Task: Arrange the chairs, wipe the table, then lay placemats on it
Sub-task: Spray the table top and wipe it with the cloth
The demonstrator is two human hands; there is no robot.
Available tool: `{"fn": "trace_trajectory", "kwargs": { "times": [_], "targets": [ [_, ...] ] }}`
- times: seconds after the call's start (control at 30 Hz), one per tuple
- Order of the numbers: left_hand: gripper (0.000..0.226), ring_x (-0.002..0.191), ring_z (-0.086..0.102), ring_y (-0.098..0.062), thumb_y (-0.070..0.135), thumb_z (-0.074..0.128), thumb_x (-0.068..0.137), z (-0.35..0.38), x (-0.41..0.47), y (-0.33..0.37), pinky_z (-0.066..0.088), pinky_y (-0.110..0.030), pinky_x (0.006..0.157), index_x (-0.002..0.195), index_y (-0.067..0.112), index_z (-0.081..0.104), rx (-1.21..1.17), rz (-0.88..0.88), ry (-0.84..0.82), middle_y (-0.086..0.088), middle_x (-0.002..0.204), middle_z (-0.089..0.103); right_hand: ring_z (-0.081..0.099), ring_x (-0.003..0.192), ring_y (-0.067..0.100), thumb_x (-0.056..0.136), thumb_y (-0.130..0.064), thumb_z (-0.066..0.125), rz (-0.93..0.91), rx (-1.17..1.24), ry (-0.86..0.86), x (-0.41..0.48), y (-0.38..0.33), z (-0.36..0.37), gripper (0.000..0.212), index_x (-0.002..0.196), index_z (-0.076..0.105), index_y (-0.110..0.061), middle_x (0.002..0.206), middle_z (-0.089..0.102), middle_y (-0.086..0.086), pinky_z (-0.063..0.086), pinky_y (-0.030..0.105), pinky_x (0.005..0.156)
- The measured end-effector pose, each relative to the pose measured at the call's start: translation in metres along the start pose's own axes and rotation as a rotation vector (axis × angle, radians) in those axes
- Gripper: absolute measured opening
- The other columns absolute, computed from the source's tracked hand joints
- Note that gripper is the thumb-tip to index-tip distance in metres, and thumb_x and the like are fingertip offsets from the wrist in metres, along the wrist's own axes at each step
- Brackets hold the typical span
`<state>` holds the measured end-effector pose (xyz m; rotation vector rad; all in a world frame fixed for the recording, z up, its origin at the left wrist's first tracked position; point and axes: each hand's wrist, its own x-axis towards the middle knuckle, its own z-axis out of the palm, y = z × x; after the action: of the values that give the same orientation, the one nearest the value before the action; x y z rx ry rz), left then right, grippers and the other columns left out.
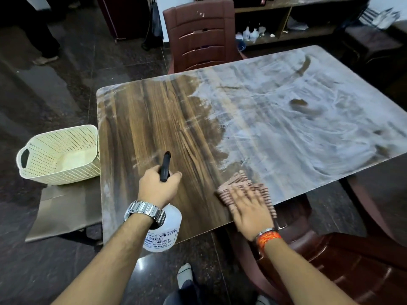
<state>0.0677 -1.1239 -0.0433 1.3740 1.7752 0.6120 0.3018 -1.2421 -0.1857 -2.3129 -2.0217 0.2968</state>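
— What is out past the left hand?

— A cream perforated basket, to its left. It sits on a low brown side table, just beside the counter's left edge.

— And the hand itself?

— Its fingers are curled round the neck of a clear spray bottle. The black nozzle sticks up past the knuckles and points away over the counter. The labelled bottle body hangs under the wrist, at the counter's near edge. A steel watch is on that wrist.

— How does the counter look?

— Around and ahead of the left hand it is dark brown wood grain with a few faint pale smears. Beyond and to the right of the right hand, a whitish smeared film covers most of the top. It has swirl marks, and a few dark patches show through.

— Where is the cloth?

— The cloth, pinkish with brown stripes, lies flat near the counter's front edge, where the dark wood meets the film. The right hand rests on it palm down, fingers straight and spread. Both are blurred. An orange thread band circles that wrist.

— Chairs?

— A maroon far chair stands well beyond both hands, its slatted back rising above the far edge. A maroon near chair is below and right of the right hand, partly under the counter.
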Motion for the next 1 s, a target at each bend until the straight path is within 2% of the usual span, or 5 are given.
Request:
{"fn": "trace_trajectory", "kwargs": {
  "times": [0.13, 0.43, 0.53, 0.67, 1.0],
  "targets": [
    [0.028, 0.07, 0.069, -0.035, 0.033, 0.071, 0.079, 0.035, -0.02, 0.01, 0.053, -0.035, 0.065, 0.069, 0.011, 0.058, 0.013, -0.022, -0.048, -0.012, 0.061, 0.067, 0.023, 0.144, 0.015, 0.094, -0.048, 0.021, 0.166, 0.036, -0.012, 0.005, 0.053, -0.01, 0.056, 0.147, 0.033, -0.032, 0.152, 0.033, -0.011, 0.007, 0.038, 0.115],
    [0.028, 0.053, 0.068, -0.015, 0.034, 0.071, 0.082, 0.122, -0.093, 0.054, 0.048, -0.027, 0.057, 0.077, 0.007, 0.066, 0.0, -0.064, 0.048, -0.003, 0.054, 0.067, 0.038, 0.136, 0.014, 0.101, -0.035, 0.028, -0.116, 0.381, -0.004, 0.011, 0.115, -0.034, 0.045, 0.141, 0.045, -0.023, 0.144, 0.047, -0.004, 0.022, 0.027, 0.112],
    [0.026, 0.037, 0.058, -0.004, 0.034, 0.069, 0.086, 0.158, -0.116, 0.075, 0.037, -0.023, 0.05, 0.08, 0.01, 0.062, -0.036, -0.045, 0.017, -0.003, 0.054, 0.065, 0.054, 0.117, 0.013, 0.101, -0.034, 0.036, 0.046, 0.814, 0.128, 0.007, 0.141, -0.062, 0.041, 0.134, 0.053, -0.018, 0.129, 0.059, -0.004, 0.037, 0.02, 0.097],
    [0.026, 0.049, 0.058, -0.021, 0.032, 0.071, 0.08, 0.199, -0.13, 0.1, 0.041, -0.024, 0.05, 0.073, 0.011, 0.058, -0.101, -0.049, -0.065, -0.006, 0.057, 0.062, 0.056, 0.108, 0.015, 0.102, -0.023, 0.041, 0.373, 1.111, 0.259, 0.001, 0.173, -0.08, 0.034, 0.127, 0.058, -0.01, 0.121, 0.063, 0.003, 0.038, 0.019, 0.088],
    [0.034, 0.046, 0.038, -0.02, 0.02, 0.072, 0.075, 0.268, -0.113, 0.15, 0.027, -0.024, 0.048, 0.056, 0.015, 0.044, -0.138, -0.094, -0.066, 0.001, 0.05, 0.045, 0.062, 0.104, 0.018, 0.1, -0.031, 0.044, 0.502, 1.2, 0.296, -0.023, 0.23, -0.083, 0.032, 0.123, 0.063, -0.02, 0.112, 0.069, -0.001, 0.048, 0.036, 0.096]
  ]
}}
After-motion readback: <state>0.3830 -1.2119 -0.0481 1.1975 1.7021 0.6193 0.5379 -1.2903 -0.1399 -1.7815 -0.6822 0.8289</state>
